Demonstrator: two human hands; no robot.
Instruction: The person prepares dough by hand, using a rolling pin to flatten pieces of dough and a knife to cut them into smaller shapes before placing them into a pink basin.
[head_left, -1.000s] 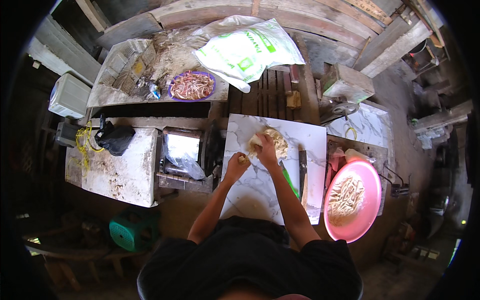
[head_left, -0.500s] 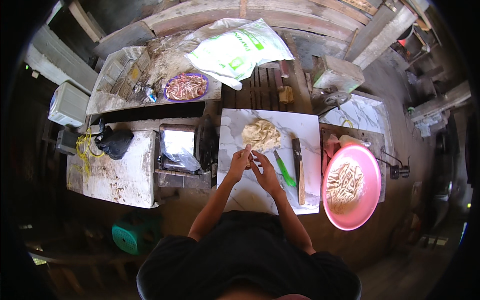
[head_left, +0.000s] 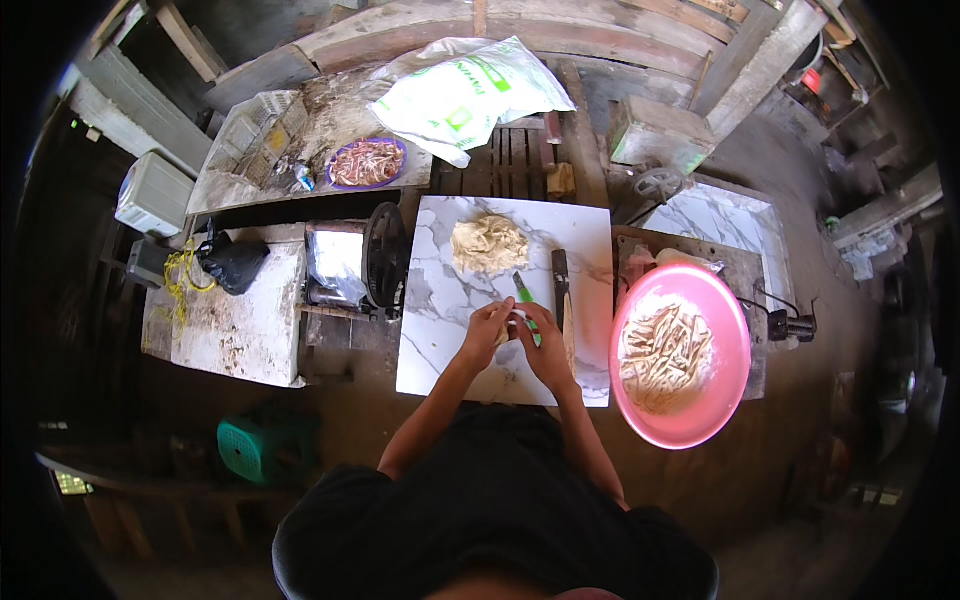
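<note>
**Desk:** While both hands meet over the slab, what are they holding?

**Photographer:** The left hand (head_left: 487,334) and right hand (head_left: 545,343) are closed together, fingertips touching, around a small pale piece of dough (head_left: 517,318) low on the white marble-patterned slab (head_left: 430,300). Its shape is too small to make out.

**Desk:** And where does the rest of the dough lie?

**Photographer:** The large pale lump of dough (head_left: 488,244) sits straight ahead of the hands, near the slab's far edge, well apart from them and roughly round, so it shows no clear long axis. It lies slightly nearer the left hand. A green-handled tool (head_left: 524,296) and a dark-handled knife (head_left: 561,291) lie just beside the right hand, both pointing away from the person.

**Desk:** Further out?

**Photographer:** To the right, a round pink plastic basin (head_left: 735,345) holds floured dough strips. Beyond the slab, a crumpled white sack with green printing (head_left: 465,95) drapes the wooden bench, with a small purple-rimmed plate of strips (head_left: 367,162) to its left.
</note>
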